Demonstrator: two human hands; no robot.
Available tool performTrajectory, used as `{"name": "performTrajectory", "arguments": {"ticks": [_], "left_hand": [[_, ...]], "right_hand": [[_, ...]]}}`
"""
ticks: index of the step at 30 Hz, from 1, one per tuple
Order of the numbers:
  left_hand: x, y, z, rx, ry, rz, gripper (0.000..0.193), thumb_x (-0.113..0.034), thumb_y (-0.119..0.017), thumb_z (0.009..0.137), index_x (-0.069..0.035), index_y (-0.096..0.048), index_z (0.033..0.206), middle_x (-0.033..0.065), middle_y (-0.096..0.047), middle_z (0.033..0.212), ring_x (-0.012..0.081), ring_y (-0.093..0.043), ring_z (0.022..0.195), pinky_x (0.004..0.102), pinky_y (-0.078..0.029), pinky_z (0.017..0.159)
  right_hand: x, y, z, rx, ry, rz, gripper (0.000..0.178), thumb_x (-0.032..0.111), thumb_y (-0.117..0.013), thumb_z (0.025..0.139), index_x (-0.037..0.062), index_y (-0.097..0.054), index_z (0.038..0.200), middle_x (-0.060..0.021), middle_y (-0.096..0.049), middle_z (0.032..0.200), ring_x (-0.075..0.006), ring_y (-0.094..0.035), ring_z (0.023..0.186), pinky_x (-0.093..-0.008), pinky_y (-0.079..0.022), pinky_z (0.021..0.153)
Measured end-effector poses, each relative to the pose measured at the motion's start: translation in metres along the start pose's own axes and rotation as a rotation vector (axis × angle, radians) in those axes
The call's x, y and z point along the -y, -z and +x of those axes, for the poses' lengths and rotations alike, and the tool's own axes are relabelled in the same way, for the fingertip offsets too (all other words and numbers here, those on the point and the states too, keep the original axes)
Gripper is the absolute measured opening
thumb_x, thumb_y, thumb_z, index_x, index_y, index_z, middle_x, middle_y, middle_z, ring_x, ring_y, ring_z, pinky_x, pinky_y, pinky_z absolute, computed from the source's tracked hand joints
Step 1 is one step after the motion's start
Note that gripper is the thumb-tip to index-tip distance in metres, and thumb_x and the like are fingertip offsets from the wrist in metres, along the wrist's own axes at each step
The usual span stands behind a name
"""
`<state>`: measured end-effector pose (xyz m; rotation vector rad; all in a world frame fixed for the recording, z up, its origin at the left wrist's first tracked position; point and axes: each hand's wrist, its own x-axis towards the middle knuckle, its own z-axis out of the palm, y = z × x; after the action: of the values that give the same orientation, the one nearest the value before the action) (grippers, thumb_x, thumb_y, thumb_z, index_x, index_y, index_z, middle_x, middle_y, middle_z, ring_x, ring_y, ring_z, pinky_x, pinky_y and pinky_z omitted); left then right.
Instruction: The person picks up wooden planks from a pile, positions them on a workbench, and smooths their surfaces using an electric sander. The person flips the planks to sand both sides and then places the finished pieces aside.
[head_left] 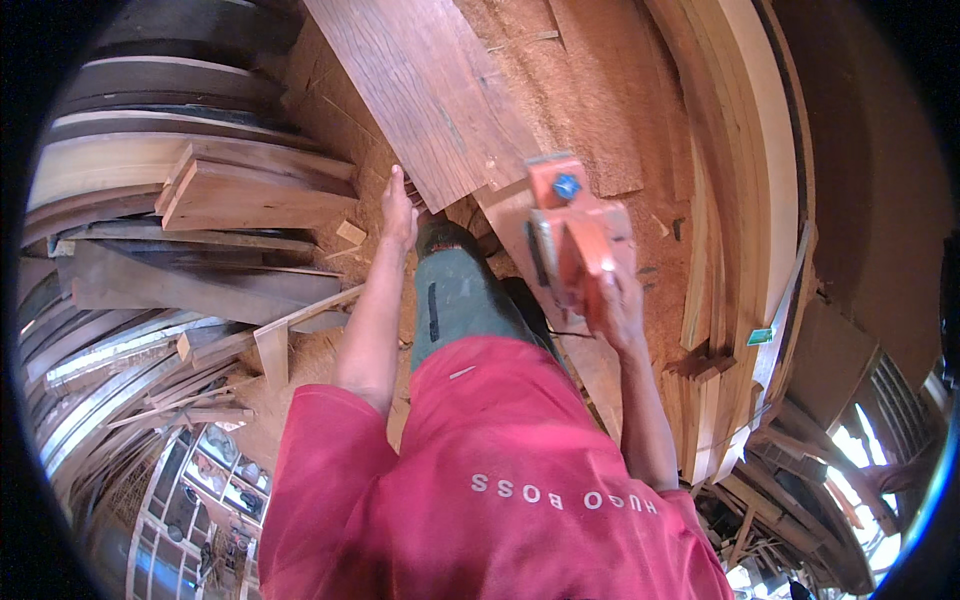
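My right hand point(618, 312) grips an orange electric hand planer point(572, 228), lifted above a narrow wooden board point(520, 230). My left hand point(398, 210) reaches down with fingers together, near the lower end of a wide brown plank point(420, 90) that lies on the sawdust floor. My foot in a dark shoe point(445, 238) stands just right of the left hand, at the plank's end. My green trouser leg and red shirt fill the lower middle.
Stacked planks and offcuts point(250, 190) lie at the left. Long curved boards point(745, 200) stand at the right. Sawdust point(600, 90) covers the floor. A small wood offcut point(350, 232) lies left of my hand. Window frames show at the lower left.
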<state>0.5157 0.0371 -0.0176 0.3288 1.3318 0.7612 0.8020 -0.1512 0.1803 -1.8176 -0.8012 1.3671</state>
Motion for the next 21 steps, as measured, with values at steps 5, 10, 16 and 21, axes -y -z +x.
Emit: {"name": "performTrajectory", "arguments": {"ticks": [5, 10, 16, 21], "left_hand": [[-0.031, 0.016, 0.023, -0.163, -0.008, 0.239, 0.063, -0.054, -0.048, 0.098, -0.011, -0.040, 0.144, 0.0149, -0.052, 0.123, 0.0240, -0.057, 0.102, 0.0407, -0.048, 0.086], [-0.091, -0.007, 0.034, -0.023, -0.114, 0.277, 0.070, -0.049, -0.050, 0.099, -0.020, -0.019, 0.155, 0.0236, -0.038, 0.146, 0.0360, -0.054, 0.120, 0.0433, -0.050, 0.087], [-0.104, 0.000, 0.053, -0.013, -0.069, 0.467, 0.065, -0.032, -0.060, 0.098, -0.024, -0.028, 0.154, 0.0077, -0.053, 0.140, 0.0216, -0.056, 0.120, 0.0365, -0.051, 0.079], [-0.108, 0.000, 0.054, 0.001, -0.009, 0.406, 0.066, -0.031, -0.062, 0.097, -0.024, -0.028, 0.154, 0.0059, -0.054, 0.139, 0.0198, -0.056, 0.121, 0.0344, -0.052, 0.076]], "right_hand": [[-0.020, -0.061, 0.074, 0.098, 0.044, -0.165, 0.048, 0.047, -0.050, 0.099, 0.0009, -0.060, 0.106, -0.0034, -0.057, 0.070, -0.0127, -0.056, 0.058, -0.0291, -0.046, 0.051], [0.001, -0.076, 0.076, 0.197, -0.051, -0.313, 0.050, 0.043, -0.054, 0.094, -0.0005, -0.060, 0.117, -0.0261, -0.066, 0.097, -0.0397, -0.065, 0.091, -0.0456, -0.049, 0.079], [-0.050, -0.069, 0.049, 0.167, -0.050, -0.233, 0.045, 0.037, -0.061, 0.088, -0.0017, -0.062, 0.111, -0.0234, -0.064, 0.090, -0.0375, -0.065, 0.084, -0.0436, -0.050, 0.076], [-0.016, -0.085, 0.080, 0.167, -0.023, -0.331, 0.044, 0.038, -0.060, 0.088, -0.0013, -0.063, 0.109, -0.0241, -0.065, 0.088, -0.0382, -0.066, 0.084, -0.0452, -0.050, 0.075]]}}
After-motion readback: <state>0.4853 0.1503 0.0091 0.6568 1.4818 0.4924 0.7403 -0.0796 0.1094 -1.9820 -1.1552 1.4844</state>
